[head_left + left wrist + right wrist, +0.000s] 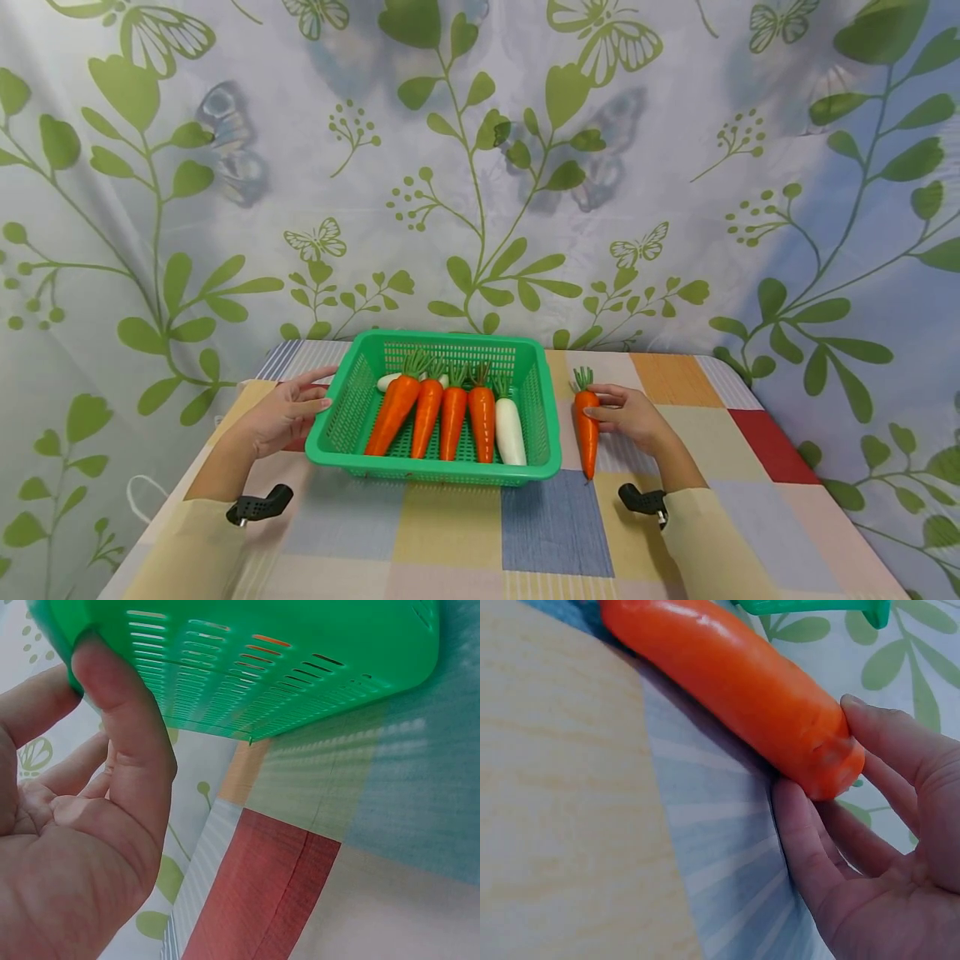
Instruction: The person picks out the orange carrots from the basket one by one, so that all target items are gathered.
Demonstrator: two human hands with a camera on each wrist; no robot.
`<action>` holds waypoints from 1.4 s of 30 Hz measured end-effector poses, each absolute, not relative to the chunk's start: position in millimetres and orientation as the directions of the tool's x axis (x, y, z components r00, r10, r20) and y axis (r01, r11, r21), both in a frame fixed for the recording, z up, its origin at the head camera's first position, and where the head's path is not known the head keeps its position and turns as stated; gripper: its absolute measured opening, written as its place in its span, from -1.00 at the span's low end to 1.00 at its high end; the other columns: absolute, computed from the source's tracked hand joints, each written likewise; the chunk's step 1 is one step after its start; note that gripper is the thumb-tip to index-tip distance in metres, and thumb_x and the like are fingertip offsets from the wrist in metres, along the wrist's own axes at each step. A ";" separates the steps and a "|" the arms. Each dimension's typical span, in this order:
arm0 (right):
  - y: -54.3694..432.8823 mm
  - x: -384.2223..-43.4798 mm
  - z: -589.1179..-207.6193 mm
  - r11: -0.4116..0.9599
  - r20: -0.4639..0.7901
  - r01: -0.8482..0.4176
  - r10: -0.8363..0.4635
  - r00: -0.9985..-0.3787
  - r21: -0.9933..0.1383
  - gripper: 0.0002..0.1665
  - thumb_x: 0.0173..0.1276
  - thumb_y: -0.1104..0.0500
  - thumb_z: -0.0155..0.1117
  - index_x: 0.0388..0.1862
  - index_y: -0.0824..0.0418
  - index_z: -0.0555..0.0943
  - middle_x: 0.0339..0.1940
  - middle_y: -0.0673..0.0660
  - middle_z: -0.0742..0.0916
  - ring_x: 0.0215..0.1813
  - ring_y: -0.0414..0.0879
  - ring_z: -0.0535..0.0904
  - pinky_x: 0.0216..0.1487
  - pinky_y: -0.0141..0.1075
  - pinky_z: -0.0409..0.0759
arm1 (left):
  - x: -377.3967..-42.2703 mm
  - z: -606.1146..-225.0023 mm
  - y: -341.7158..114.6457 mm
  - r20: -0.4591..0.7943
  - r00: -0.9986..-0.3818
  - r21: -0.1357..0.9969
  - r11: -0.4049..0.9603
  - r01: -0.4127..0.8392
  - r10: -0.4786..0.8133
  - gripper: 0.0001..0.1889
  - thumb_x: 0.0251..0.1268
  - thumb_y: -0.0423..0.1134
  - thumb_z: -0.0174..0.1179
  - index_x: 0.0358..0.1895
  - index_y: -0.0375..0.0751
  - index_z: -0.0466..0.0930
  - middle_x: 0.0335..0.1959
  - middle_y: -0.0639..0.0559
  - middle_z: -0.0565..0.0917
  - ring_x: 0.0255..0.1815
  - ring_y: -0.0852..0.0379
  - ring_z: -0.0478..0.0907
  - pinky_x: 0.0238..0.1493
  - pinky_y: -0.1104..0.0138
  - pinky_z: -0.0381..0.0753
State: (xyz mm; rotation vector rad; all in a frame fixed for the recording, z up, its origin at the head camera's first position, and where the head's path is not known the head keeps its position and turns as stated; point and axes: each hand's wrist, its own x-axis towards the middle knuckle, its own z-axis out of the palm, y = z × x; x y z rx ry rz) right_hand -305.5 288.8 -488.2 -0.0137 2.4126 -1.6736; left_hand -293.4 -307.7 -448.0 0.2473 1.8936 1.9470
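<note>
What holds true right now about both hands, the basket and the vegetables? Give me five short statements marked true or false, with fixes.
1. The right hand holds a carrot. True.
2. That carrot lies left of the basket in the head view. False: it lies to the basket's right.
3. Four carrots show inside the basket. True.
4. The left hand reaches down inside the basket. False: it is at the basket's outer left edge.
5. A white radish lies in the basket, just right of the carrots there. True.
</note>
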 end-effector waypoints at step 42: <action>280.2 -298.8 -491.5 0.363 -0.139 0.109 -0.058 -0.989 -0.925 -0.24 0.44 0.10 0.38 0.53 0.28 0.38 0.46 0.53 0.43 0.10 0.06 0.72 0.06 -0.17 0.78 | -294.1 -451.6 -308.4 -0.156 -0.903 0.985 -0.003 -0.172 0.400 -0.20 0.53 -0.32 0.16 0.67 -0.12 -0.09 0.08 0.04 0.64 0.01 0.12 0.74 0.06 0.21 0.77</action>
